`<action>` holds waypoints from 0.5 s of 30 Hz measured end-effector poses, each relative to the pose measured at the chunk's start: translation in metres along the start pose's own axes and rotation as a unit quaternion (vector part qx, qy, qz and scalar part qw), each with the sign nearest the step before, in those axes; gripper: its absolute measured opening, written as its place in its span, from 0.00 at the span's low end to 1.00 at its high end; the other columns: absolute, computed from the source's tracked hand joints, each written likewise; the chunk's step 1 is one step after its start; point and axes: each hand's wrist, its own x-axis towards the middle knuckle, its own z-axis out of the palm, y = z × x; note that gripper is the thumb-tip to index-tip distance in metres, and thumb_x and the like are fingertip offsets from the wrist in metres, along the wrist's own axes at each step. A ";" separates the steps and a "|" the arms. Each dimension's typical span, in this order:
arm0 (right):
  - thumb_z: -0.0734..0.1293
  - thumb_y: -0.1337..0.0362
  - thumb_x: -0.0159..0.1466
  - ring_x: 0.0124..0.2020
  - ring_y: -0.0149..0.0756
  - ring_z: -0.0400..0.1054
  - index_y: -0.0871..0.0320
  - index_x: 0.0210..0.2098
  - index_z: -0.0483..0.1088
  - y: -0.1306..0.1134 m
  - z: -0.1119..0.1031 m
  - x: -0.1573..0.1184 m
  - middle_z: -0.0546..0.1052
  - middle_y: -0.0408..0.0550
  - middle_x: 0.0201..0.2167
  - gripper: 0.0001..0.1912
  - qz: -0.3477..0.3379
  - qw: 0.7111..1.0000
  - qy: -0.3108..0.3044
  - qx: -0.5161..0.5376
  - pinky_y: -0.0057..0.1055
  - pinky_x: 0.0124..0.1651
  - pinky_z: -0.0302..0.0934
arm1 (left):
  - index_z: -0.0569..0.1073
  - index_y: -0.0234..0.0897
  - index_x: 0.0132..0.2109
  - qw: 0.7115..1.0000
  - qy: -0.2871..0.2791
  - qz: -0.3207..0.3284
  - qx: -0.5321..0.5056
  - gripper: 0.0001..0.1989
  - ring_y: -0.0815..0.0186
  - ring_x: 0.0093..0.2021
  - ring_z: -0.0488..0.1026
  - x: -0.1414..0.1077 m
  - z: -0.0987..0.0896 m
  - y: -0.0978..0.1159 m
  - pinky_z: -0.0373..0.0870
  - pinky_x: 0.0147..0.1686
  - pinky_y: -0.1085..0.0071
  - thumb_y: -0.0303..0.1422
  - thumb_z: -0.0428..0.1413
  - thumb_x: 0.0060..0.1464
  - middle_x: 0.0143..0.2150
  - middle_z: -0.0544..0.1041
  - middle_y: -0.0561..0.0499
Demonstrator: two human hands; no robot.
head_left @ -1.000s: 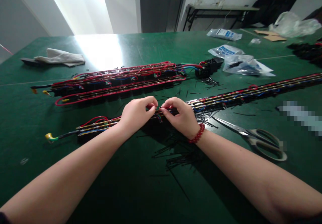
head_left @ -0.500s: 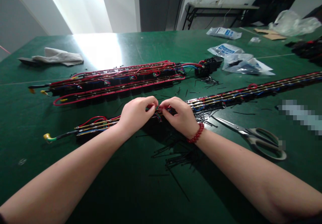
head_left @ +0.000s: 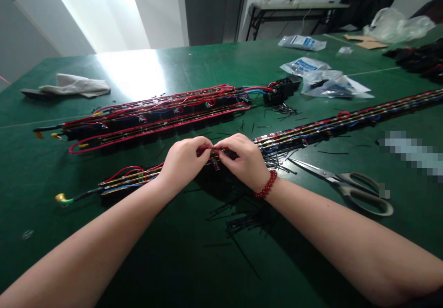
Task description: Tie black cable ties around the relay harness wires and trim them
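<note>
A long dark bar with red, yellow and blue wires (head_left: 287,138) runs across the table beneath both hands. My left hand (head_left: 183,162) is closed in a pinch over it, thumb against forefinger. My right hand (head_left: 244,160), with a red bead bracelet at the wrist, pinches right beside it, so the fingertips of both hands nearly touch. Whatever thin piece lies between the fingers is too small to make out. Just below the fingertips hangs a small part with green and red bits (head_left: 216,162). The bar's left end has a cable with a yellow tip (head_left: 62,200).
Loose black cable ties (head_left: 245,221) lie in front of the hands. Scissors (head_left: 334,178) rest open to the right. Behind is a second wired assembly (head_left: 162,125). Plastic bags (head_left: 302,43), a light glove-like cloth (head_left: 78,85) and cardboard (head_left: 368,43) lie farther back.
My fingertips have drawn closer together over the bar. The whole view has shifted slightly; the bar, scissors and ties lie as before.
</note>
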 end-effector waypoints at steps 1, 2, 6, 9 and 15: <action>0.67 0.70 0.65 0.41 0.38 0.73 0.55 0.38 0.75 0.000 0.000 0.000 0.82 0.46 0.37 0.05 0.001 1.000 0.001 -0.001 0.37 0.45 0.67 | 0.79 0.41 0.39 1.000 0.001 -0.002 -0.011 0.07 0.64 0.39 0.79 0.000 0.000 -0.001 0.70 0.41 0.70 0.32 0.55 0.57 0.37 0.83 0.54; 0.67 0.70 0.65 0.41 0.38 0.73 0.55 0.38 0.75 0.000 0.000 0.000 0.82 0.46 0.37 0.05 0.001 1.000 0.002 -0.001 0.37 0.45 0.67 | 0.79 0.41 0.39 1.000 0.002 -0.003 -0.018 0.07 0.64 0.38 0.79 0.001 0.000 -0.001 0.70 0.41 0.70 0.32 0.55 0.57 0.37 0.83 0.54; 0.67 0.68 0.67 0.41 0.37 0.73 0.55 0.39 0.76 0.002 0.000 0.000 0.82 0.46 0.37 0.05 -0.006 1.000 0.003 0.006 0.37 0.45 0.68 | 0.80 0.41 0.38 0.999 0.009 -0.005 -0.034 0.07 0.66 0.38 0.79 0.002 0.001 -0.004 0.71 0.39 0.72 0.31 0.56 0.55 0.36 0.83 0.54; 0.66 0.68 0.68 0.41 0.37 0.73 0.54 0.40 0.76 0.003 0.001 0.000 0.82 0.46 0.37 0.06 -0.002 1.000 0.001 0.014 0.38 0.46 0.68 | 0.80 0.41 0.38 0.999 0.010 -0.008 -0.041 0.07 0.66 0.37 0.79 0.004 0.001 -0.006 0.71 0.38 0.73 0.31 0.56 0.55 0.36 0.83 0.54; 0.66 0.68 0.66 0.40 0.38 0.71 0.55 0.35 0.73 0.002 0.000 0.000 0.79 0.47 0.35 0.04 0.019 1.000 0.005 -0.007 0.37 0.45 0.66 | 0.79 0.41 0.38 0.998 -0.008 -0.003 -0.060 0.07 0.66 0.37 0.78 0.005 0.001 -0.008 0.71 0.38 0.72 0.32 0.56 0.55 0.35 0.82 0.54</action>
